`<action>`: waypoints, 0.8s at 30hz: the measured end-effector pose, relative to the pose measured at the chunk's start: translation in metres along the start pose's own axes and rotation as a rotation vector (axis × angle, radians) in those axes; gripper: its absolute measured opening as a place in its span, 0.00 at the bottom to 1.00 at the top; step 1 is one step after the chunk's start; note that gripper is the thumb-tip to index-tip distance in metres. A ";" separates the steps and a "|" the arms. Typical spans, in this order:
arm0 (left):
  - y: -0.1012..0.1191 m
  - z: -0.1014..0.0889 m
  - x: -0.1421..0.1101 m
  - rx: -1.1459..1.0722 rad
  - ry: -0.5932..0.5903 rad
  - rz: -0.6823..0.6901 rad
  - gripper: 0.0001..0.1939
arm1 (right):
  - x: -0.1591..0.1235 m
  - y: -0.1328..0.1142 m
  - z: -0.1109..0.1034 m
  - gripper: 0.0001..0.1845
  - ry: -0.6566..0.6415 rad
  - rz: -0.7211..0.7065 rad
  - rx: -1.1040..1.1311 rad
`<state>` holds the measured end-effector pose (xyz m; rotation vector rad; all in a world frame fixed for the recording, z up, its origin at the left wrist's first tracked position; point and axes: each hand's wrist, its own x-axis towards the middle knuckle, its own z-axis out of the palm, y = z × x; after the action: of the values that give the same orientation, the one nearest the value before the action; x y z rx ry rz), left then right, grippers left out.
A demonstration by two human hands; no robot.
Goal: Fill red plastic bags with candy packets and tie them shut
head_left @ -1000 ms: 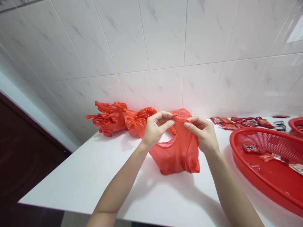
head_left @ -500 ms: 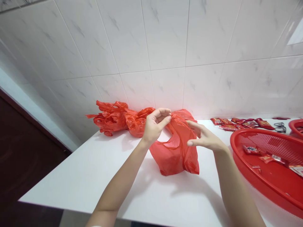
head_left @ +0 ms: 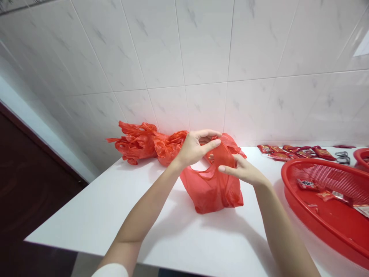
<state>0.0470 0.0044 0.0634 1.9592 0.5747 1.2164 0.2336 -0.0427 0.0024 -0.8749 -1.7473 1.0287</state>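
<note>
A thin red plastic bag [head_left: 206,190] stands on the white table in front of me, its top gathered upward. My left hand [head_left: 198,146] pinches the upper part of the bag between thumb and fingers. Lower on the right side, my right hand [head_left: 240,168] grips the bag, thumb in front and fingers behind the plastic, partly hidden. Behind the hands, more red plastic [head_left: 230,144] shows near the wall; I cannot tell whether it belongs to the same bag.
Bunched red plastic bags [head_left: 137,142] lie at the back left of the white table [head_left: 95,215]. At right stands a red basket [head_left: 305,219] with several small packets. Other red packets [head_left: 305,153] lie by the tiled wall, beside a dark metal item [head_left: 342,157].
My left hand has moved slightly right along the top of the bag. My right hand has shifted left and closed on the bag's side.
</note>
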 end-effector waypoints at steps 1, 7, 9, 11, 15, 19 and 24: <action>0.002 -0.002 0.003 -0.022 -0.031 -0.004 0.12 | 0.001 0.001 0.000 0.19 -0.017 0.003 0.036; 0.003 -0.037 -0.008 -0.059 0.252 0.050 0.16 | 0.012 0.016 0.008 0.22 0.078 0.068 0.316; -0.008 -0.055 -0.025 -0.050 0.517 0.108 0.16 | 0.016 0.020 0.012 0.23 0.098 0.100 0.387; -0.026 -0.069 -0.046 -0.056 0.763 0.105 0.15 | 0.019 0.023 0.015 0.23 0.111 0.115 0.460; -0.060 -0.078 -0.079 -0.082 0.871 -0.166 0.21 | 0.022 0.029 0.020 0.21 0.122 0.125 0.549; -0.069 -0.072 -0.084 -0.124 0.701 -0.354 0.25 | 0.022 0.031 0.019 0.20 0.122 0.130 0.565; -0.059 -0.072 -0.073 -0.208 0.490 -0.409 0.21 | 0.020 0.030 0.014 0.19 0.121 0.126 0.565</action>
<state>-0.0498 0.0154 -0.0042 1.2852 0.9959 1.4204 0.2170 -0.0166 -0.0215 -0.6691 -1.2130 1.4270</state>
